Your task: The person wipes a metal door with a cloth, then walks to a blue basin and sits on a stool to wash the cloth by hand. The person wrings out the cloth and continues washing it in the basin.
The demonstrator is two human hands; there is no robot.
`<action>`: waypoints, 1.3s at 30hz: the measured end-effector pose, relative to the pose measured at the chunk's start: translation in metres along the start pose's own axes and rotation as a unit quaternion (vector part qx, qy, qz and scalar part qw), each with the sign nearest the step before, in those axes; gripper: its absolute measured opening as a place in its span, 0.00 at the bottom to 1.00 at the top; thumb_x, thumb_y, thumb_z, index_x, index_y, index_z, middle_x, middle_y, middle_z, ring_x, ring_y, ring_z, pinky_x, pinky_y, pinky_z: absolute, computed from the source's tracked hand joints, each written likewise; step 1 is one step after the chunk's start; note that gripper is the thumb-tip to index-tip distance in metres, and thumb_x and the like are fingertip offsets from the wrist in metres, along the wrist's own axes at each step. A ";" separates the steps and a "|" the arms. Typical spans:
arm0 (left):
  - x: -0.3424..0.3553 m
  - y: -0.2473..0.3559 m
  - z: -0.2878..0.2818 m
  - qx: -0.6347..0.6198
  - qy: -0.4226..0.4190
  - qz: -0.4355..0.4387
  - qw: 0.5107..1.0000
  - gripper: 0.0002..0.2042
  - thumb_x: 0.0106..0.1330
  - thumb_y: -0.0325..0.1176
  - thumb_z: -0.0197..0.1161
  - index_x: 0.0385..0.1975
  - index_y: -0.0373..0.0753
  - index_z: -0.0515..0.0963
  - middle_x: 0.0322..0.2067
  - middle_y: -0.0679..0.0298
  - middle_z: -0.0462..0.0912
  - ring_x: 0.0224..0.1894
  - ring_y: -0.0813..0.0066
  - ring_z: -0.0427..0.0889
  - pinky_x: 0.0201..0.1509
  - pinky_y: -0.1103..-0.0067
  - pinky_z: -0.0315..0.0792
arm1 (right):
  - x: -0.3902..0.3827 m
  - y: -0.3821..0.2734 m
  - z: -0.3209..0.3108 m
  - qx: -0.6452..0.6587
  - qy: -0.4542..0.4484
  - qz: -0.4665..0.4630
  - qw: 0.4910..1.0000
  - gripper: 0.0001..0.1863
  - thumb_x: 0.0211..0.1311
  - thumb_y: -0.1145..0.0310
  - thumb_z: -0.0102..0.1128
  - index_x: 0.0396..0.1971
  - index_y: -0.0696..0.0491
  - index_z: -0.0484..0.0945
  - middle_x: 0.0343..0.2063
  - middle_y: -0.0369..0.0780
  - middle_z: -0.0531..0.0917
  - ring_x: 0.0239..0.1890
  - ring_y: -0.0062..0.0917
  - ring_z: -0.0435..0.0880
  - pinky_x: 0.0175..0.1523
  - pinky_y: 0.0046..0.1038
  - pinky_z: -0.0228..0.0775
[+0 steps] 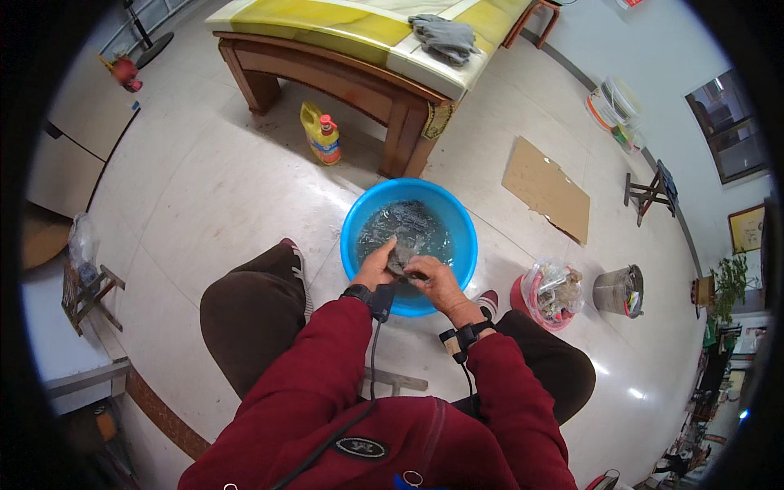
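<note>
A round blue basin (467,237) of cloudy water stands on the floor between my feet. Dark grey wet fabric (408,216) lies in the water toward its far side. Over the near half of the basin, my left hand (376,267) and my right hand (438,283) are closed on a wet grey cloth-like piece (400,256). Its exact kind is hard to make out, as the fingers cover part of it. Each wrist wears a dark band with a cable.
A yellow jug with a red cap (321,135) stands by the wooden-framed table (318,69), where grey gloves (443,37) lie. To the right are flattened cardboard (545,189), a red bin with a plastic liner (539,298), a grey bucket (608,291) and a folding stool (653,194).
</note>
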State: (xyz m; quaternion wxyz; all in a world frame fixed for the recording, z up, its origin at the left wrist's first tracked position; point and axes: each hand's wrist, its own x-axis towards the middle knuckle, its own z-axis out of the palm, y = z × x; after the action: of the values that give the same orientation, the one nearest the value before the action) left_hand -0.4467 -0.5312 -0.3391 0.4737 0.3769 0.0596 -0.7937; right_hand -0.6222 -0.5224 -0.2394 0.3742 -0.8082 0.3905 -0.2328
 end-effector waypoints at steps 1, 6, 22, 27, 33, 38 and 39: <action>0.002 0.000 0.002 -0.002 0.000 0.016 1.000 0.22 0.75 0.48 0.49 0.55 0.36 0.72 0.50 0.51 0.80 0.52 0.57 0.80 0.57 0.58 0.74 | -0.005 -0.001 0.000 -0.005 0.004 -0.002 1.000 0.18 0.45 0.82 0.67 0.40 0.55 0.81 0.43 0.43 0.82 0.45 0.39 0.83 0.51 0.33 0.75; 0.000 0.003 0.015 -0.089 -0.014 0.049 0.995 0.19 0.76 0.39 0.45 0.54 0.31 0.72 0.52 0.51 0.80 0.54 0.54 0.79 0.62 0.58 0.71 | -0.026 0.033 0.010 0.233 0.030 0.257 0.937 0.10 0.59 0.72 0.66 0.38 0.60 0.81 0.29 0.41 0.85 0.32 0.26 0.84 0.40 0.28 0.77; -0.008 -0.002 0.011 0.048 0.046 0.135 0.989 0.16 0.68 0.33 0.62 0.53 0.36 0.75 0.50 0.59 0.81 0.49 0.65 0.82 0.50 0.68 0.80 | 0.008 0.091 0.027 0.475 0.226 0.399 0.751 0.21 0.74 0.53 0.45 0.47 0.57 0.74 0.45 0.44 0.82 0.42 0.34 0.85 0.45 0.34 0.78; -0.001 -0.004 -0.037 0.335 0.256 0.015 0.906 0.15 0.63 0.32 0.63 0.49 0.39 0.75 0.42 0.62 0.79 0.39 0.64 0.79 0.46 0.66 0.76 | -0.001 0.096 0.016 0.546 0.262 0.383 0.698 0.18 0.75 0.56 0.43 0.47 0.57 0.72 0.43 0.44 0.82 0.40 0.34 0.85 0.41 0.35 0.80; -0.016 -0.005 0.002 0.352 0.140 0.031 0.925 0.13 0.65 0.39 0.65 0.41 0.36 0.79 0.41 0.63 0.79 0.42 0.71 0.77 0.42 0.70 0.75 | 0.002 0.082 0.017 0.575 0.251 0.335 0.703 0.21 0.75 0.56 0.43 0.48 0.60 0.72 0.47 0.48 0.81 0.48 0.38 0.82 0.51 0.39 0.77; -0.018 -0.011 0.032 0.295 -0.010 0.064 0.953 0.11 0.67 0.37 0.62 0.36 0.34 0.80 0.32 0.65 0.83 0.33 0.75 0.81 0.38 0.76 0.75 | 0.005 0.067 0.009 0.544 0.247 0.329 0.731 0.14 0.68 0.64 0.57 0.46 0.57 0.71 0.43 0.44 0.80 0.41 0.29 0.83 0.46 0.32 0.78; -0.016 -0.011 0.031 0.325 0.039 0.114 0.938 0.08 0.68 0.34 0.60 0.35 0.35 0.79 0.32 0.64 0.83 0.33 0.76 0.81 0.36 0.80 0.75 | 0.003 0.067 0.007 0.525 0.251 0.331 0.743 0.14 0.66 0.66 0.60 0.46 0.57 0.71 0.42 0.43 0.80 0.41 0.28 0.83 0.45 0.31 0.77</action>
State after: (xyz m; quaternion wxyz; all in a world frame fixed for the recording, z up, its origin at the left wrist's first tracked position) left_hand -0.4679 -0.5279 -0.3099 0.4097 0.5454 -0.2267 -0.6952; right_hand -0.6460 -0.5497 -0.2963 0.6813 -0.2160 0.5295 -0.4569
